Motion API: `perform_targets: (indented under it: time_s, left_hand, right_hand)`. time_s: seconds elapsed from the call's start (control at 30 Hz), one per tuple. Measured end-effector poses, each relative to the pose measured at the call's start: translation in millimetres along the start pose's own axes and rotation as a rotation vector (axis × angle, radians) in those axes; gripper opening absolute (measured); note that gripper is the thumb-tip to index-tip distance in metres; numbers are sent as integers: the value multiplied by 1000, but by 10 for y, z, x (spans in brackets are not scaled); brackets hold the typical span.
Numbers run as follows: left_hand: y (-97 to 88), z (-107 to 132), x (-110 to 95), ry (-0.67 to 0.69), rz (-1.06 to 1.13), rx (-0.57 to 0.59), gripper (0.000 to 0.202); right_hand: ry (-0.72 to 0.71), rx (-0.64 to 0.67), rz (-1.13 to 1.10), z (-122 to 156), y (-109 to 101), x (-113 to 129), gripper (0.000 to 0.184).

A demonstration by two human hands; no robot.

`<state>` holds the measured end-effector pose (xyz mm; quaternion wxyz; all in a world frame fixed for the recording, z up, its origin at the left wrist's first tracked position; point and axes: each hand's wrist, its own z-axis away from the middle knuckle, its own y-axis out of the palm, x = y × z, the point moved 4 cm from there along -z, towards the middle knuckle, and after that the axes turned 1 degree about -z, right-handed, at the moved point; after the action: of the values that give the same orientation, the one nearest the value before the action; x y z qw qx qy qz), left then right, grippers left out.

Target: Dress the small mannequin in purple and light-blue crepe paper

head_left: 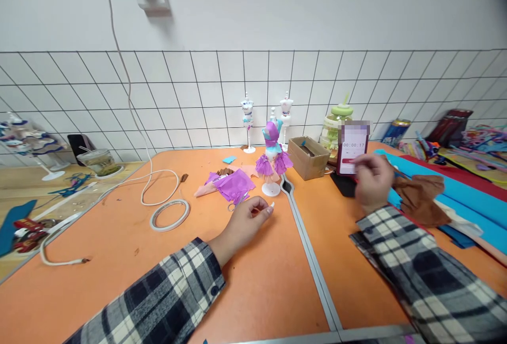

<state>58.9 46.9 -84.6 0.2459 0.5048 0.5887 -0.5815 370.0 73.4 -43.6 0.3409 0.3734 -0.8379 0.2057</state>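
Observation:
My left hand [247, 223] is over the orange table, thumb and forefinger pinched on a small white piece [272, 205]. Just beyond it stands a small white dress form [271, 187] wearing a purple and turquoise top and ruffled purple pieces [280, 163] over peach cloth. My right hand [373, 181], slightly blurred and with curled fingers, is at the upright phone [350, 146], which displays a timer. Whether a fingertip touches the screen I cannot tell. Purple fabric [235, 184] and partly hidden scissors [231, 207] lie behind my left hand.
A tape roll [170, 215] and white cable [158, 204] lie on the left. Two more dress forms [248, 122] stand by the tiled wall, near a cardboard box [308, 158] and green-lidded bottle [336, 119]. Brown cloth [422, 198] and blue fabric [455, 180] cover the right side.

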Motion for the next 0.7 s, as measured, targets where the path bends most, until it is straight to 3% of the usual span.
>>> perform_targets:
  time_s: [0.1, 0.2, 0.27, 0.37, 0.5, 0.7]
  left_hand:
    - [-26, 11, -39, 48, -2, -43, 24]
    - [-29, 19, -51, 94, -17, -57, 25]
    - [-17, 21, -52, 116, -40, -43, 25]
    - [7, 24, -60, 155, -131, -14, 23]
    - [22, 23, -61, 169, -245, 6, 20]
    - [-5, 9, -50, 138, -271, -7, 22]
  right_hand:
    - [30, 379, -119, 543, 552, 395, 11]
    - [387, 572, -316, 1049, 972, 560, 24]
    - [581, 713, -402, 1253, 1119, 582, 36]
    - [623, 813, -407, 1268, 1122, 558, 35]
    - [561, 789, -363, 1100, 1011, 522, 27]
    - [461, 838, -319, 1065, 1014, 543, 20]
